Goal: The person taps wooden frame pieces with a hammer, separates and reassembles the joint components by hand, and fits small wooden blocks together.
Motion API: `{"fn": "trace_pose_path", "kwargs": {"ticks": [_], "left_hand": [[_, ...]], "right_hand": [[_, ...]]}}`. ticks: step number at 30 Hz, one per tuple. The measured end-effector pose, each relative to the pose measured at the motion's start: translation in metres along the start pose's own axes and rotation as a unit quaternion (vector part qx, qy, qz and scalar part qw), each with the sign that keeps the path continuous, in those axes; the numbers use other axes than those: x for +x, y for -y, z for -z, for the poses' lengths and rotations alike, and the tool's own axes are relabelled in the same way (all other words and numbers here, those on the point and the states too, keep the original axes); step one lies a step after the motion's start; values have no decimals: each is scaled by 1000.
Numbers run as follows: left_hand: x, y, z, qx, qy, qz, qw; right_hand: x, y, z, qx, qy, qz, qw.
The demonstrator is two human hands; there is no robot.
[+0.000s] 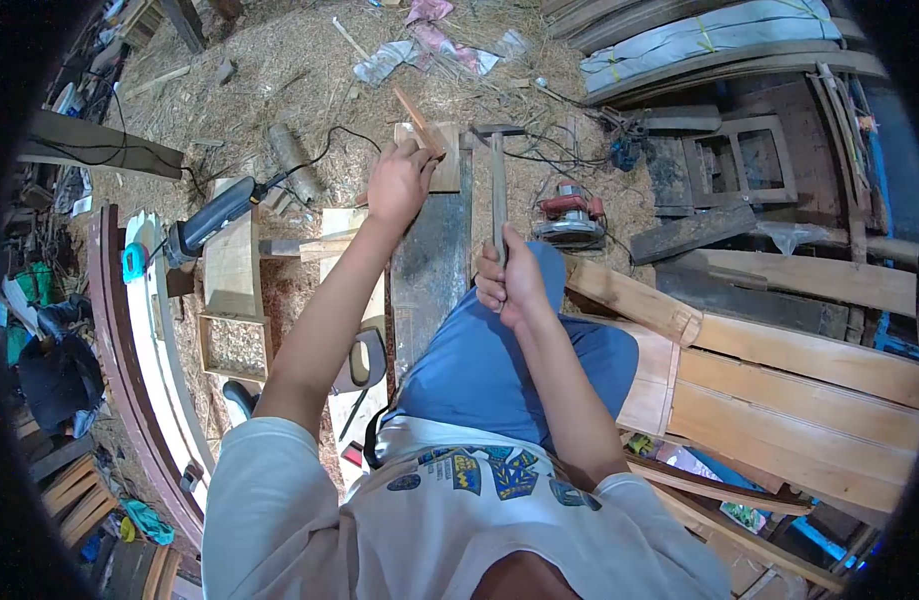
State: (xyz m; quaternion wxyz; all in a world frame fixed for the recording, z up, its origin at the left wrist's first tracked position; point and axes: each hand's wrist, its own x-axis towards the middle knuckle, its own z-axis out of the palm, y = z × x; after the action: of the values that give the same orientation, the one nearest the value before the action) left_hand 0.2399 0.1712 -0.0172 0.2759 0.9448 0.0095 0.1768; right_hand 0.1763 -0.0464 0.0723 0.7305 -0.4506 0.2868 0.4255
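Upper centre of the frame, my left hand (400, 183) is partly curled, its fingers on a slanting wooden strip (410, 107) above a small board (446, 178). Near the middle, my right hand (509, 272) is closed round the hammer (498, 185), head uppermost, left of a red power saw (570, 214).

This is a rough woodworking workshop: shavings cover the ground (249, 100), planks (779, 400) lie stacked at the side, and a circular saw (571, 215) and a corded power tool (214, 220) sit among them.
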Motion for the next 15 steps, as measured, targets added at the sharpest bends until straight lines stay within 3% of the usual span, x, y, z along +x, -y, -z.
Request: {"fn": "trace_pose_path", "kwargs": {"ticks": [5, 8, 11, 15], "left_hand": [[2, 1, 0, 2, -1, -13, 1000], [-1, 2, 1, -1, 4, -12, 1000], [3, 2, 1, 7, 12, -14, 1000], [6, 3, 15, 26, 36, -61, 997]], "right_hand": [[-1, 13, 11, -11, 75, -26, 997], [2, 11, 7, 25, 14, 6, 1000], [0, 10, 14, -51, 71, -48, 995], [4, 5, 22, 2, 10, 5, 1000]]}}
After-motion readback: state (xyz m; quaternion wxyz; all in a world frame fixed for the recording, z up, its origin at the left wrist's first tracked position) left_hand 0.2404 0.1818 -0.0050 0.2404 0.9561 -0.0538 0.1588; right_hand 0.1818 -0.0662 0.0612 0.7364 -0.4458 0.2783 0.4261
